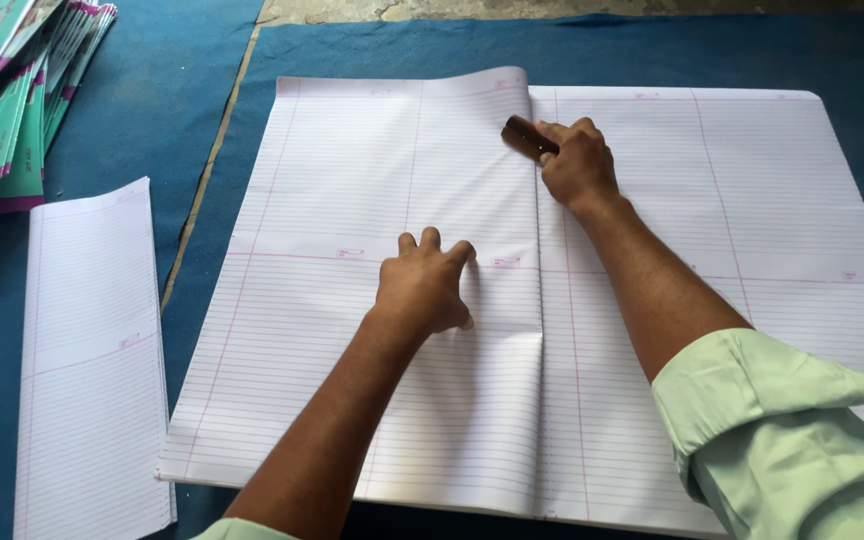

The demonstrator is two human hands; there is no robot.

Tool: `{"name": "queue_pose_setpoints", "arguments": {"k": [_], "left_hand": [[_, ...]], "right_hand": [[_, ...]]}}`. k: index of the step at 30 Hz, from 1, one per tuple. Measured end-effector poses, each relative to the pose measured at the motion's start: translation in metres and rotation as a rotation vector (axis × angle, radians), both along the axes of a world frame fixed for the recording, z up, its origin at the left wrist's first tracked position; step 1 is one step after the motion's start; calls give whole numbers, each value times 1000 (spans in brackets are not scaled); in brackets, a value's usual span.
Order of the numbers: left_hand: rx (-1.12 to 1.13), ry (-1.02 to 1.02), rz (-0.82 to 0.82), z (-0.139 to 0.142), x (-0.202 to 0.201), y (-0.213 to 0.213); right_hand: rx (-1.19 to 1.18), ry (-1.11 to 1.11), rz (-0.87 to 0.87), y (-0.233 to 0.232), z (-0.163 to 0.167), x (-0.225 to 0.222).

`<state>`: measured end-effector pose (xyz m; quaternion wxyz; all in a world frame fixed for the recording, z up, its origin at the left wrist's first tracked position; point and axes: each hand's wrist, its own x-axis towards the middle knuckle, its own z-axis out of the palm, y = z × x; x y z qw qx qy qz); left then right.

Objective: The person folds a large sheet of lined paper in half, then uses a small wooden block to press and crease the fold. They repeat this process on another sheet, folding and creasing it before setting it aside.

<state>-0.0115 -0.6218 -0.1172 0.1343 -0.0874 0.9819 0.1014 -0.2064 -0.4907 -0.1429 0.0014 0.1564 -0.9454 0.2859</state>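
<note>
Your left hand (424, 285) lies flat, palm down, on the folded-over ruled sheet (372, 290), fingers loosely together and pressing the paper just left of the fold line, gripping nothing. Your right hand (577, 160) is closed around a small dark brown block (522, 135), fingers clamped on it, and the block's free end rests on the crease near the far edge of the paper stack. The big stack of ruled sheets (752, 250) fills the middle of the blue cloth (202, 60) that covers the work surface, its near edge close to you and its far edge close to the cloth's far border. The folded leaf bulges up slightly along the crease (its top corner curls a little at the far end). Your right forearm crosses the right half of the stack, with a pale green rolled sleeve (782, 430) at the near right corner. To the left, well apart from the stack, a narrow folded pile of ruled paper (87, 360) lies along the cloth's left edge, and a heap of teal and purple booklet covers (12, 100) sits in the far left corner.
</note>
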Motion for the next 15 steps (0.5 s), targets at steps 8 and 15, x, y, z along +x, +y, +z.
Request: {"name": "queue_pose_setpoints", "arguments": {"k": [8,15], "left_hand": [[-3,-17,-6,-3,-9,-13],[16,10,-6,-7,-17,-23]], "right_hand": [[-42,19,-88,-33,4,-35],[-89,-11,-135,-54,-2,-60]]}}
